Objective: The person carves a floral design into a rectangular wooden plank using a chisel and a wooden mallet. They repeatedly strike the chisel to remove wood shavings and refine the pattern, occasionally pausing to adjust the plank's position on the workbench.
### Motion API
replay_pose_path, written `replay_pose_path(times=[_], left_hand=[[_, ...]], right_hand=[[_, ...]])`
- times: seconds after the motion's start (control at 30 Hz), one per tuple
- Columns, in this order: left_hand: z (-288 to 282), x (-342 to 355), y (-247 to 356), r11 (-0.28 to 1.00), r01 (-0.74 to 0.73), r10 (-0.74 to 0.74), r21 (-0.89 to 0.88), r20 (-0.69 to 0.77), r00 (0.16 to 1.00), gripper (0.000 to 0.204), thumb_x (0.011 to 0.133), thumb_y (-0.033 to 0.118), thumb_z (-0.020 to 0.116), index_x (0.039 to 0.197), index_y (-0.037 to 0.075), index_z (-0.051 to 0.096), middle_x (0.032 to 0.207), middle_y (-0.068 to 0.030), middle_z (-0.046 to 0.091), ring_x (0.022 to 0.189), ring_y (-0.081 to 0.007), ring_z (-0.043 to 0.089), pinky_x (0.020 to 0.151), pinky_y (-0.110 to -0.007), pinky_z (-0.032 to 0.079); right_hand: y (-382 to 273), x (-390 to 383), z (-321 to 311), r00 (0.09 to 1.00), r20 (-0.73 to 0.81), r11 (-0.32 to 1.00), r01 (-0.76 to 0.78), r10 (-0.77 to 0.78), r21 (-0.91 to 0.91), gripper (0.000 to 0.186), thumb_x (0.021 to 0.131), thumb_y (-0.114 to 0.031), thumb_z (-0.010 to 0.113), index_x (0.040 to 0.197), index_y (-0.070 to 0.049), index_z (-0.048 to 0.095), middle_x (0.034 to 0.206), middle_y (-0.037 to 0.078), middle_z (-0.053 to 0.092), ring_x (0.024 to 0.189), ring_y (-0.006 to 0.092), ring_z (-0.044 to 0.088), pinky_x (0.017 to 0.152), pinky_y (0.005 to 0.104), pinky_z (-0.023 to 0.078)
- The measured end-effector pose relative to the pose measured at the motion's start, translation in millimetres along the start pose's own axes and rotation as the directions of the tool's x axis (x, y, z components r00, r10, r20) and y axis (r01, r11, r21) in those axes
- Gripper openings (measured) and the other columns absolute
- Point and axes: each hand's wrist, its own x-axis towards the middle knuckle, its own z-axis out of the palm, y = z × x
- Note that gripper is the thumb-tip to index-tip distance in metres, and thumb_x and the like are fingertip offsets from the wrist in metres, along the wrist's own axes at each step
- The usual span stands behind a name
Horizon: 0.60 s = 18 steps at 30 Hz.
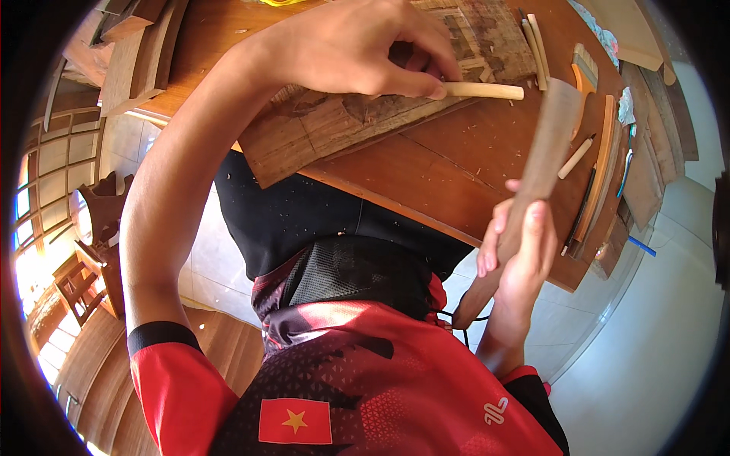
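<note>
My left hand (380, 49) reaches across the table, its thumb and fingers closed around a short pale wooden stick (487, 90) that points to the right. Under that hand lies a rough wooden board (293, 140) with chips and shavings on it. In my right hand (519, 247) is a long brown wooden mallet (541, 156), paddle-shaped and raised at a slant, its wide end up near the stick's tip. That upper end is slightly blurred, and the mallet's exact kind is hard to make out. The lower end of its handle comes close to my shirt.
Pale sticks (535, 52), a flat paintbrush (584, 70), a short pointed stick (576, 158) and long wooden strips (601, 171) lie along the table's right side. Stacked timber (144, 64) stands at the far left. The brown table (433, 178) has its near edge by my lap.
</note>
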Motion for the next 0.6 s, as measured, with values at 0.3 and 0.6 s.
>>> replay_pose_path(times=[0.3,0.6], left_hand=[[10,6,-7,0.992,-0.071,0.066,-0.106,-0.053,0.996,0.024,0.095,0.018,0.073,0.101,-0.005,0.076,0.096,-0.0175,0.076,0.086,-0.0302,0.071,0.077,-0.041,0.056],[4,6,9,0.974,0.192,-0.190,-0.121,0.026,0.981,0.022,0.095,0.019,0.073,0.097,-0.003,0.076,0.086,-0.0130,0.073,0.076,-0.0227,0.068,0.068,-0.036,0.053]], right_hand=[[-5,0,-1,0.993,0.100,0.992,-0.050,0.062,-0.118,0.050,0.113,-0.039,0.036,0.127,0.006,0.054,0.077,0.006,0.055,0.041,0.0099,0.048,0.036,0.0249,0.040],[-7,2,-4,0.999,0.044,0.999,-0.012,0.014,-0.037,0.048,0.113,-0.037,0.037,0.126,0.006,0.055,0.077,0.006,0.056,0.040,0.0094,0.047,0.036,0.0248,0.038]])
